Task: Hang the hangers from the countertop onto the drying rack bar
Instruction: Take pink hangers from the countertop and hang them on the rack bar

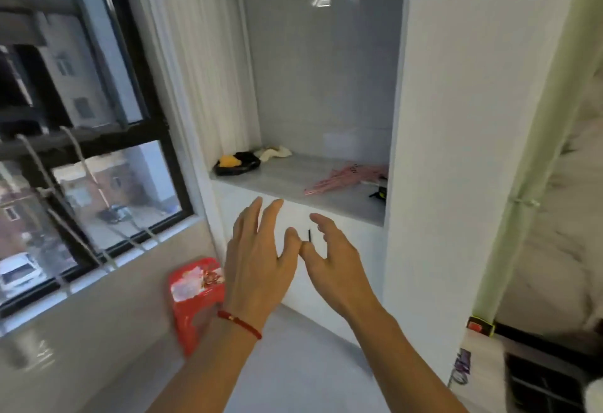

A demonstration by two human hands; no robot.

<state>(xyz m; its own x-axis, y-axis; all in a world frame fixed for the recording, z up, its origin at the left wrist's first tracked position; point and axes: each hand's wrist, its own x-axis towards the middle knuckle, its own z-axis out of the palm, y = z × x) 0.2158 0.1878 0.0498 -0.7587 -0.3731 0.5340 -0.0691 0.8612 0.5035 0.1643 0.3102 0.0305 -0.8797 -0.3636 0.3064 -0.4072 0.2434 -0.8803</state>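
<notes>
- Both my hands were empty: my left hand [257, 249] had its fingers spread and straight, my right hand [329, 251] was loosely relaxed with the fingers a little curved, and the two thumbs nearly met in front of the white cabinet doors [293, 226] below the countertop [293, 177].
- The pink hangers [346, 177] lay in a flat bundle toward the right end of the countertop, well apart from either hand, above and to the right of my right hand.
- They looked stacked and possibly hooked through one another, so I judged that lifting one could drag the rest off the front edge of the countertop.
- A small black object [379, 193] sat just beside the hangers at the right wall of the countertop niche; what it was I could not tell. A careless sweep with my right hand could have knocked it off.
- At the left end of the countertop sat a dark dish with something yellow [236, 164] and a pale cloth [274, 153]; these were far enough from the hangers that I thought them little risk.
- No drying rack bar was visible anywhere around the countertop, so I would have had to turn away with the hangers, and loose ones could have slipped from a weak hold.
- A red stool [195, 298] stood on the floor below and left of the countertop, near my left wrist; stepping closer could have meant bumping it.
</notes>
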